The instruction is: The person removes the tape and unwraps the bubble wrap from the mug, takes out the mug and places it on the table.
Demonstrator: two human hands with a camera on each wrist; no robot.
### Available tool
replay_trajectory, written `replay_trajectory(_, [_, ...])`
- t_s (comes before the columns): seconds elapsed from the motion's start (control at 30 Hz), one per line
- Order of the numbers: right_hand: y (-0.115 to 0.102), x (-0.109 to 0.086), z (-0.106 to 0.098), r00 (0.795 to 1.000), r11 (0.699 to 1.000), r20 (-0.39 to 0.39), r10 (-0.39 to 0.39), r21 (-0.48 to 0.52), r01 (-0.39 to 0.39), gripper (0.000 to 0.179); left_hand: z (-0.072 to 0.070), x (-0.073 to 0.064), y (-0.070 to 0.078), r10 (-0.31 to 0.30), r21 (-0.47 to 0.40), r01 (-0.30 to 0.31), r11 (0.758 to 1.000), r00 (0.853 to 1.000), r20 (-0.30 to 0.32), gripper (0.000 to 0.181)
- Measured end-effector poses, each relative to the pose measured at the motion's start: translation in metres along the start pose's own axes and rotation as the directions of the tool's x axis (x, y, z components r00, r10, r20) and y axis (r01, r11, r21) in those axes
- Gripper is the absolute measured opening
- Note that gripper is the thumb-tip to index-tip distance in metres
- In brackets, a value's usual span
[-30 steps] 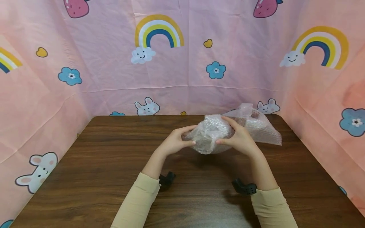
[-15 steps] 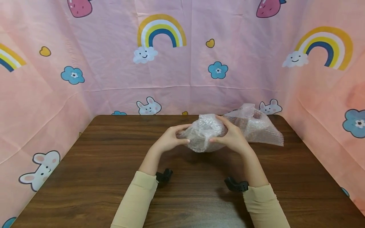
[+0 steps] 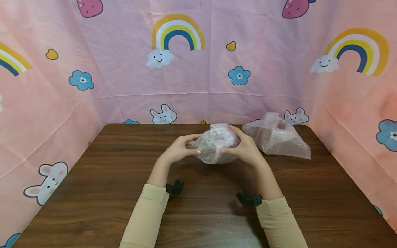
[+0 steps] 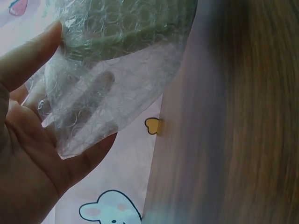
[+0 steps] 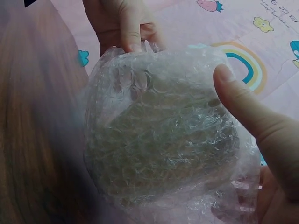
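A bubble-wrapped bundle (image 3: 215, 146) is held between both hands over the far middle of the table, its shadow on the wood below. Through the wrap a rounded, pale green thing shows (image 5: 168, 140); its kind cannot be made out. The left hand (image 3: 177, 150) grips the bundle's left end, thumb in front and fingers behind; in the left wrist view, that hand (image 4: 42, 158) has a loose flap of wrap between thumb and fingers. On the other side, the right hand (image 3: 246, 150) holds the bundle with its thumb (image 5: 247, 107) on the near face and fingers over the top.
Another bubble-wrapped bundle (image 3: 279, 139) lies at the table's far right, with its contents hidden. The brown wooden table (image 3: 93, 193) is bordered by pink printed cloth (image 3: 124, 69) at the back and sides. Black wrist cameras (image 3: 249, 199) sit under both wrists.
Both hands have carried the bundle to the left, away from the second bundle, keeping the same hold. The head view has shifted slightly. The second bundle stays in place.
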State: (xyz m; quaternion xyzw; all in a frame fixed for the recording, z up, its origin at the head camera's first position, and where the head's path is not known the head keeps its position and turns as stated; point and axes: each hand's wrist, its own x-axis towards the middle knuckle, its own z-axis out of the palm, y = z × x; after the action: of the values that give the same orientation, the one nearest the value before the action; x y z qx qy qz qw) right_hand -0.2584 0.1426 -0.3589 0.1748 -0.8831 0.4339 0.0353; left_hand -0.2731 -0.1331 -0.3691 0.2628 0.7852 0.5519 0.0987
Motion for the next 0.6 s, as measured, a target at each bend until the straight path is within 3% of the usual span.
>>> replay_trajectory(0.2, [0.003,0.002,0.007,1.000,1.000,-0.003,0.002,-0.012,-0.002,0.099,-0.003,0.002,-0.019,0.010,-0.021,-0.010,1.000,1.000,0.001,0.062])
replay_trajectory(0.6, [0.003,0.004,0.015,1.000,0.999,0.013,0.020,-0.029,-0.019,0.100,-0.006,0.001,-0.027,-0.029,-0.008,0.029,1.000,1.000,0.000,0.062])
